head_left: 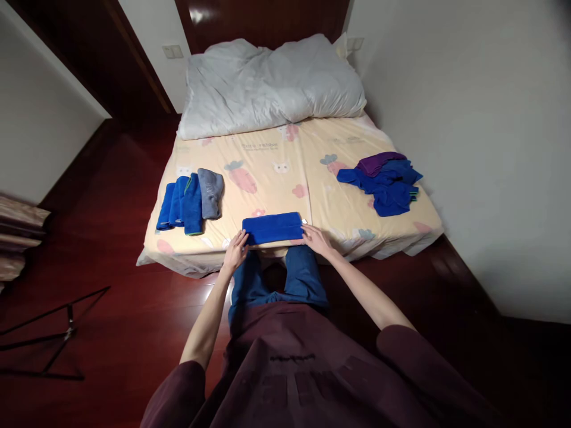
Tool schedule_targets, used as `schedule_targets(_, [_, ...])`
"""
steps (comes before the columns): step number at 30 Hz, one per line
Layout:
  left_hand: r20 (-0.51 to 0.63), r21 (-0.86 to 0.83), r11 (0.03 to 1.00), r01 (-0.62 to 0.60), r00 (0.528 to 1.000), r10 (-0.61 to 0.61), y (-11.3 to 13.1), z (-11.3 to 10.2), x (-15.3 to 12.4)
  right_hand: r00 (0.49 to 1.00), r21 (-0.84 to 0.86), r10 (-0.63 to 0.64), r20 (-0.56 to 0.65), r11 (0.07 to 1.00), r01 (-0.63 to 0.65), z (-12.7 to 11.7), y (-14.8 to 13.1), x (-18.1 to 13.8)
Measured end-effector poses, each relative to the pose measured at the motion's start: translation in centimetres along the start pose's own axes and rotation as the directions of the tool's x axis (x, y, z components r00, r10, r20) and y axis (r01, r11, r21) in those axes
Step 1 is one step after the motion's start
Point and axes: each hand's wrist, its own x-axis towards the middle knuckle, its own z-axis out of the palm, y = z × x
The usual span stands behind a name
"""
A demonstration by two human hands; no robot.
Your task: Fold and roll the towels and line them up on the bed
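A blue towel [273, 229], folded into a long flat strip, lies at the front edge of the bed before me. My left hand [236, 251] grips its left end, fingers along the edge. At the opposite end my right hand [316, 239] has its fingertips closed on the short edge, beside a small white tag [304, 222]. The undersides of both grips are hidden. To the left, several folded blue towels [193, 205] lie side by side next to a folded grey towel [210, 193]. Crumpled blue towels [390, 190] and a purple towel [379, 163] are heaped on the right.
The bed [267, 184] has a yellow patterned sheet, with a white quilt [276, 83] bunched at its head. A wall [468, 148] rises close on the right. A black metal stand [66, 333] is on the dark red floor at left, near a curtain [20, 238].
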Motion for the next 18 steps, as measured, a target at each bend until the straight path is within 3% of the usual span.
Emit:
schedule_targets(3, [0.123,0.076,0.997,0.015,0.992,-0.024,0.6,1.1,0.9,0.988,-0.09,-0.087,0.13,0.991,0.1,1.6,-2.3,0.7])
schedule_targets(6, [0.147,0.129,0.989,0.077,0.985,-0.095,0.8,2.1,1.7,0.98,-0.167,-0.038,0.197,0.983,0.072,2.8,-3.2,1.4])
schedule_targets(18, [0.133,0.187,0.975,0.117,0.981,-0.144,0.6,2.7,3.8,0.98,-0.18,0.054,0.19,0.983,-0.02,3.7,-1.5,3.5])
